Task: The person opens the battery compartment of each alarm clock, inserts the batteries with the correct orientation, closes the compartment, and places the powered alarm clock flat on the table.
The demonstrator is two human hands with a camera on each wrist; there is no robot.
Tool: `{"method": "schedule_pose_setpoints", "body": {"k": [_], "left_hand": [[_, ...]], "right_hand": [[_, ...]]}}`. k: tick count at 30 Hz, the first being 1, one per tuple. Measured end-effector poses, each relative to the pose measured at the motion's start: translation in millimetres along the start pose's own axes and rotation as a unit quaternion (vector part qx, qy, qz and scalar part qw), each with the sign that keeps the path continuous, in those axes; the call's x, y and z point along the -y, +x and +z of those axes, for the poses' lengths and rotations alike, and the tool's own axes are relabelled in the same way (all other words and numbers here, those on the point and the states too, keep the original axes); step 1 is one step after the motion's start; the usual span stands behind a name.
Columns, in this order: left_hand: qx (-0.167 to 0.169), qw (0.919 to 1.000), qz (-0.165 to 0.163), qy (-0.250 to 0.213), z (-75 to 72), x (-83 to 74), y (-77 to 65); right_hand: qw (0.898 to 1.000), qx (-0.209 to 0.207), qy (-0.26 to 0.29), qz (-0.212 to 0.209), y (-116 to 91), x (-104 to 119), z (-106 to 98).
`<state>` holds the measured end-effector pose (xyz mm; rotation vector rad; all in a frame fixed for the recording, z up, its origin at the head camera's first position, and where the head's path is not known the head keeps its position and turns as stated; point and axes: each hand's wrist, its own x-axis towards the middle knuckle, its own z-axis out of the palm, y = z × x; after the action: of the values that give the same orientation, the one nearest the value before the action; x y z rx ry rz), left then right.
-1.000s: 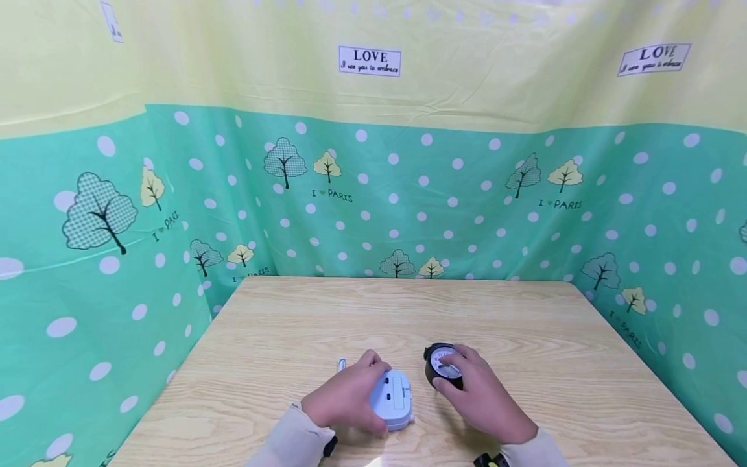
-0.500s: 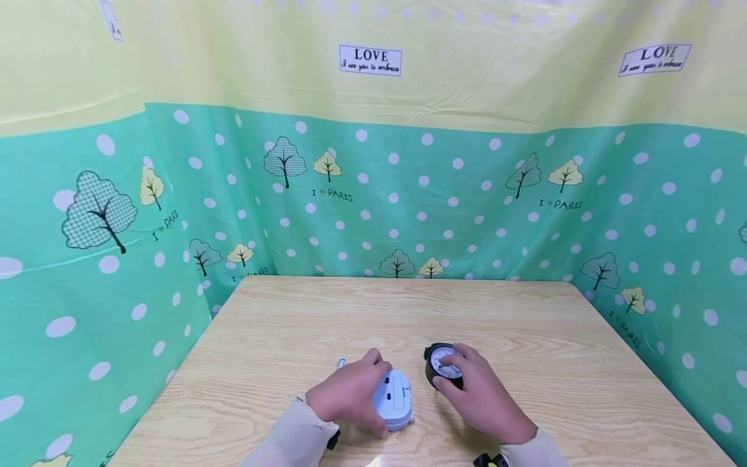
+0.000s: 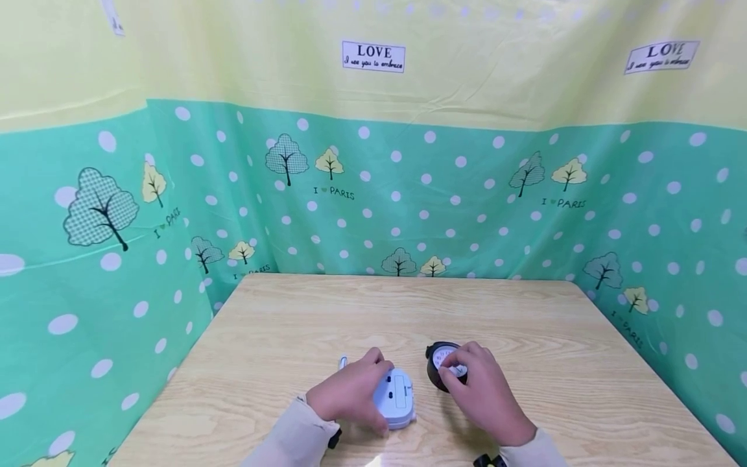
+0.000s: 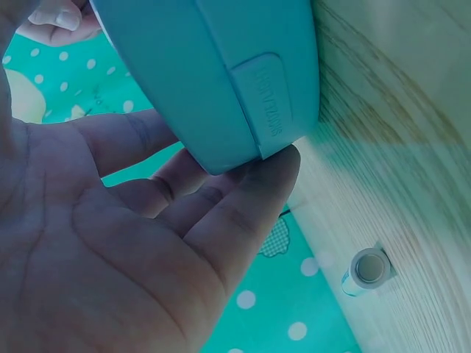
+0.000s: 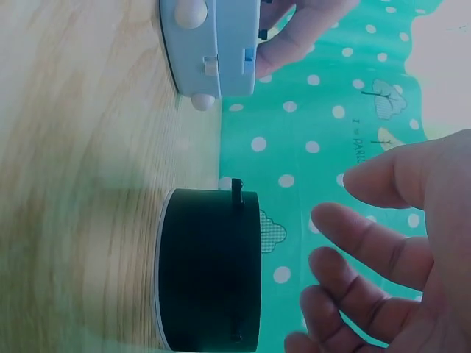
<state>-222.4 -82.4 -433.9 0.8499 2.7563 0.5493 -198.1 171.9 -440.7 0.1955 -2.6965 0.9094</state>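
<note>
My left hand (image 3: 353, 391) grips a light blue alarm clock (image 3: 399, 401) across its edges. Its back, with a battery cover and small black knobs, faces up in the head view. "SNOOZE/LIGHT" is moulded on its side in the left wrist view. To the right, a round black alarm clock (image 5: 210, 272) lies on the table, its pale dial (image 3: 443, 354) with small markings facing up. My right hand (image 3: 487, 389) hovers over the dial's near right side, fingers bent, thumb and forefinger close together. The right wrist view shows these fingertips (image 5: 331, 213) apart from the black case.
A small white and blue cylinder (image 4: 370, 268) stands on the wooden table (image 3: 280, 318), just beyond my left hand. Green and yellow patterned cloth (image 3: 408, 194) hangs round the table's back and sides.
My right fingers have drawn up off the black clock's dial, and thumb and forefinger have come closer together. The left hand keeps its grip on the blue clock. The head view shifts slightly.
</note>
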Motion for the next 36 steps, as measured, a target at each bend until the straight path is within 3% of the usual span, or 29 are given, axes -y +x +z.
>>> {"method": "schedule_pose_setpoints", "body": {"k": [15, 26, 36], "left_hand": [[-0.009, 0.9999, 0.009, 0.004, -1.0, -0.9, -0.8], [-0.013, 0.9998, 0.014, 0.010, 0.5, 0.2, -0.3], [-0.014, 0.9997, 0.015, 0.017, -1.0, -2.0, -0.8]], "right_hand": [[0.999, 0.033, -0.008, -0.042, -3, 12, 10], [0.995, 0.027, -0.009, -0.100, -6, 15, 16], [0.990, 0.055, -0.021, -0.128, -8, 19, 24]]}}
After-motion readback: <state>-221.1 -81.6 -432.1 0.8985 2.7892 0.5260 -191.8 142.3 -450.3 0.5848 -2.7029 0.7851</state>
